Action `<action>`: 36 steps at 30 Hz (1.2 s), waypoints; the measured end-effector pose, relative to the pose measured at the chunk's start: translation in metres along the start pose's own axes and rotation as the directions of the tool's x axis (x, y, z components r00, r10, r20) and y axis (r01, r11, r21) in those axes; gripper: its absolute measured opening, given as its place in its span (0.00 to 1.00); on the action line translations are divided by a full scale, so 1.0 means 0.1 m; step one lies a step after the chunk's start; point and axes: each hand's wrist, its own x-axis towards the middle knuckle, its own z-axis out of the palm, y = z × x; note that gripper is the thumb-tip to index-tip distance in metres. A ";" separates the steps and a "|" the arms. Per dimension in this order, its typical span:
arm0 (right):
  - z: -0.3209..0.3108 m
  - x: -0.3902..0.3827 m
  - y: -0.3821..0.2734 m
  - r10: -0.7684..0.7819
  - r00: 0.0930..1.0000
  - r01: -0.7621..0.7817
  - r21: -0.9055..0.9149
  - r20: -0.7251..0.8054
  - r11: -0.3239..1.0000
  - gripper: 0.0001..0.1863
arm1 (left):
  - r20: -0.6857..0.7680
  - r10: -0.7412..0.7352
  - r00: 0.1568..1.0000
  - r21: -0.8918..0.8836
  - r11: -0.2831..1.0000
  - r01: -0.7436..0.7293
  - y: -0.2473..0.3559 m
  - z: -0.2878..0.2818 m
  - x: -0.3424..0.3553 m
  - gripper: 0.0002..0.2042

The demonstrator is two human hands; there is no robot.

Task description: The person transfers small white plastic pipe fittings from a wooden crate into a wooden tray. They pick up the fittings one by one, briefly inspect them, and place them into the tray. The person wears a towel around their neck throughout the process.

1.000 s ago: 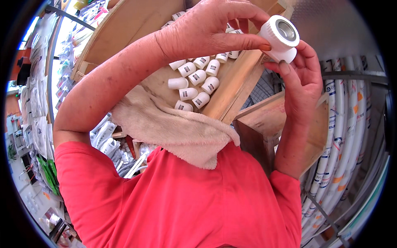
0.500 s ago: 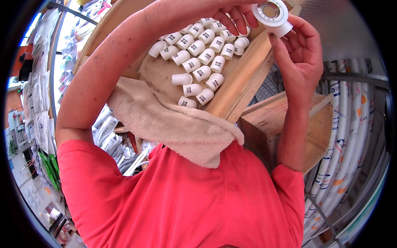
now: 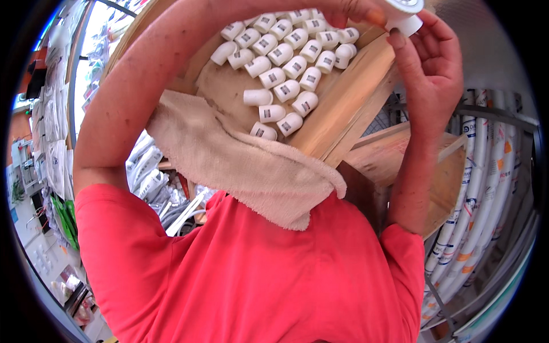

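At the top edge, my right hand (image 3: 436,64) grips a white plastic pipe fitting (image 3: 405,26) between thumb and bent fingers. The fitting has a wide round collar above and a short stub below; its top is cut off by the picture edge. My left hand (image 3: 355,10) reaches across from the left, its bent fingers against the fitting's near side. Part of that hand lies outside the picture. Below it, several white pipe elbows (image 3: 295,67) with dark printed patches lie in rows on a brown surface (image 3: 226,94).
A beige towel (image 3: 246,163) drapes over the edge nearest my body. Beside the elbows runs a wooden rail (image 3: 343,94), with a wooden box (image 3: 443,188) lower right. White wrapped pipes (image 3: 477,188) stand at the right. Bagged goods (image 3: 54,154) hang at the left.
Both hands and the fitting have shifted up and right in the picture. The fitting's round face has tilted away, and my left fingers have drawn in against it.
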 end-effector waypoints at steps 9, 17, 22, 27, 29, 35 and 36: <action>-0.02 0.18 0.07 0.034 0.951 -0.020 -0.051 0.307 0.999 0.30 | -0.195 -0.160 0.968 0.419 0.878 0.230 0.27 -0.13 -0.11 0.23; 0.04 0.14 0.26 -0.055 0.970 0.100 -0.181 0.238 0.978 0.22 | -0.193 -0.471 0.861 0.784 0.454 0.424 0.11 -0.22 -0.18 0.21; 0.05 0.16 0.30 -0.095 0.971 0.144 -0.215 0.220 0.966 0.19 | -0.116 -0.479 0.870 0.895 0.330 0.301 -0.10 -0.12 -0.19 0.24; 0.07 0.12 0.28 -0.135 0.970 0.181 -0.233 0.201 0.955 0.17 | -0.162 -0.642 0.750 0.891 0.231 0.390 -0.15 -0.18 -0.26 0.25; 0.07 0.11 0.27 -0.122 0.972 0.166 -0.219 0.202 0.961 0.17 | -0.190 -0.744 0.640 0.884 0.155 0.442 -0.18 -0.22 -0.33 0.24; 0.09 0.11 0.25 -0.131 0.972 0.163 -0.162 0.194 0.973 0.16 | -0.269 -0.852 0.449 0.889 -0.042 0.455 -0.54 -0.24 -0.70 0.22; 0.09 0.11 0.24 -0.142 0.970 0.176 -0.168 0.195 0.970 0.15 | -0.273 -0.871 0.409 0.891 -0.069 0.448 -0.62 -0.23 -0.76 0.23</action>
